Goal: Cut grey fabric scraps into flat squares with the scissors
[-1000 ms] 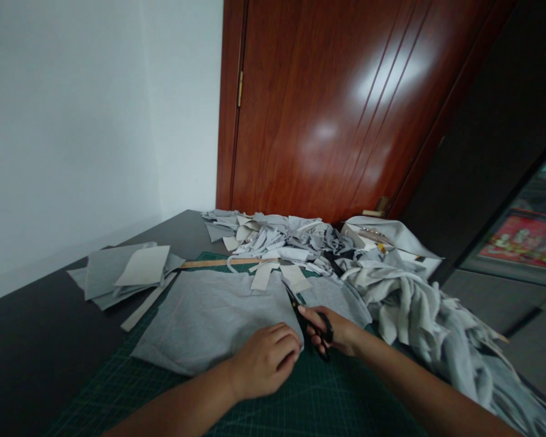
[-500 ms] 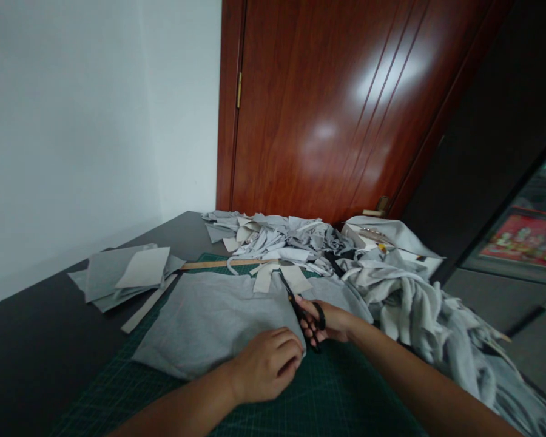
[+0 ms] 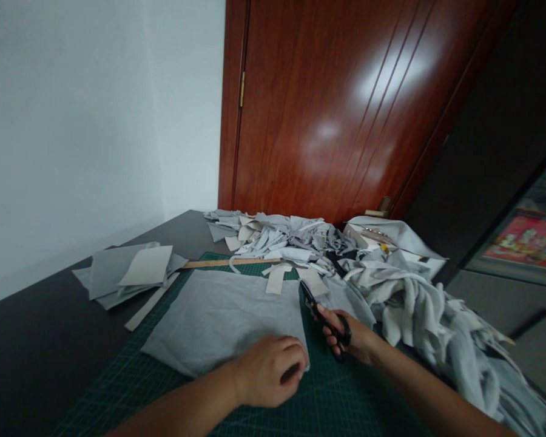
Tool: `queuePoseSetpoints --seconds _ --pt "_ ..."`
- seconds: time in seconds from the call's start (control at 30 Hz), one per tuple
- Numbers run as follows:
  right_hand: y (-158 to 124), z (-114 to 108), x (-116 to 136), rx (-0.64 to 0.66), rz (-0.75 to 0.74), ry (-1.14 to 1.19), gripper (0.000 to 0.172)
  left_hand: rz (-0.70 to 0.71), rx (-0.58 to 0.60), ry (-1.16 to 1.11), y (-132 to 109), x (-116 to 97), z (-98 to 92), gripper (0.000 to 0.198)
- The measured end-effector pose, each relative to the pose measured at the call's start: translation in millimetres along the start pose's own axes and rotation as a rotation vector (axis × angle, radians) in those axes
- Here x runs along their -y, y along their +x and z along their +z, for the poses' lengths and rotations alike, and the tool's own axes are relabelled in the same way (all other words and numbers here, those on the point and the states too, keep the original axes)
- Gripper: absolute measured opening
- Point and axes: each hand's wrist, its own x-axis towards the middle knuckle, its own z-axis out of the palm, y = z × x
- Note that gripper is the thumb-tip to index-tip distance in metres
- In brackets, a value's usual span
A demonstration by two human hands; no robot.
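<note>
A flat piece of light grey fabric lies on a green cutting mat. My left hand is closed at its near right corner, pinching the edge. Black scissors are in my right hand, fingers wrapped through the handles. Their blades point away from me, just right of the fabric's right edge and apart from it. A small cream fabric piece lies over the sheet's far edge, and another cream piece sits near the scissor tips.
Flat grey pieces are stacked at the left, topped by a pale rectangular card or cloth. A wooden ruler crosses the mat's far side. Behind it is a heap of scraps. At the right are a white box and bunched grey cloth.
The scissors and my right hand have moved right, off the fabric's right edge, which now lies straight and separate. My left hand keeps its grip at the corner, nearly still.
</note>
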Motion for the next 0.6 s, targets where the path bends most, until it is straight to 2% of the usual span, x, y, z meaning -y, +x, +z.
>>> queuePoseSetpoints --seconds 0.1,0.23,0.4,0.43,0.5,0.6 --pt "-13.9 -9.5 -4.7 -0.045 0.017 0.028 0.051 -0.057 0.057 -0.005 -0.6 -2.3 1.2 0.017" --pt "-29.5 -18.4 -8.3 -0.026 0.101 0.140 0.050 -0.180 0.136 -0.082 -1.8 -8.0 -2.0 0.018" --pt "-43.0 -24.5 -10.0 0.108 0.135 0.359 0.053 -0.372 0.300 -0.442 1.6 -9.2 -13.3 0.007" --pt "-45.8 -25.4 -9.7 0.156 0.136 0.368 0.055 -0.419 0.288 -0.463 3.0 -6.6 -15.7 0.009" --pt "-52.5 -27.3 -9.5 0.233 0.131 0.339 0.058 -0.491 0.191 -0.381 5.3 2.1 -19.4 0.018" --pt "-65.2 -31.0 -12.8 0.243 0.103 0.280 0.059 -0.465 0.036 -0.176 6.4 21.6 -22.3 0.018"
